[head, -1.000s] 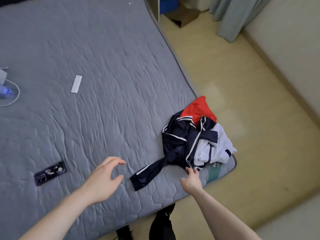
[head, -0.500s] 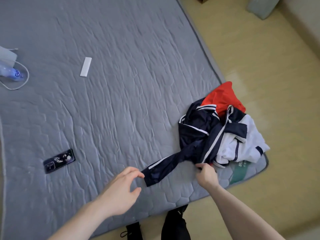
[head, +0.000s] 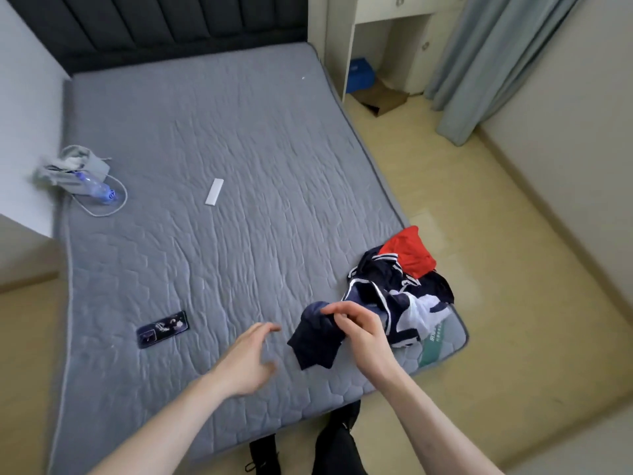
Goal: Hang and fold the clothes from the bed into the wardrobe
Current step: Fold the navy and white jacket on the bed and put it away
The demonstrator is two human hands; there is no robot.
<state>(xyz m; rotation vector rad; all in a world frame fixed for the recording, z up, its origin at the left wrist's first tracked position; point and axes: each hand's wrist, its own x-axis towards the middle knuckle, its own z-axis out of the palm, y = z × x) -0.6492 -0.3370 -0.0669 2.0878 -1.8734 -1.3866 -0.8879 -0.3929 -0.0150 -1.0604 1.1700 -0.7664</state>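
Currently right hand (head: 356, 329) pinches the dark navy sleeve (head: 317, 341) of the jacket, fingers curled round the bunched cloth, holding it just above the mattress (head: 222, 132) near its front edge. Left hand (head: 248, 358) hovers beside it, fingers spread and loose, holding nothing, apart from the cloth. Rest of the clothes pile (head: 397, 289) sits at the front right corner of the mattress: navy jacket with white stripes, something white under it, a red garment (head: 409, 252) at the far side overhanging the edge. Risks, as I judge them: grip is on one sleeve only, so lifting likely drags the tangled pile along and tips the red piece or the white one off the corner onto the floor (head: 479, 234). A thin pinch could also slip once the jacket's weight comes on. Phone (head: 162, 329) lies near the front edge, left of the hands; a wide sweep with the cloth could knock it. Remote (head: 214, 191) mid-mattress is well apart. Wardrobe not identifiable in view.
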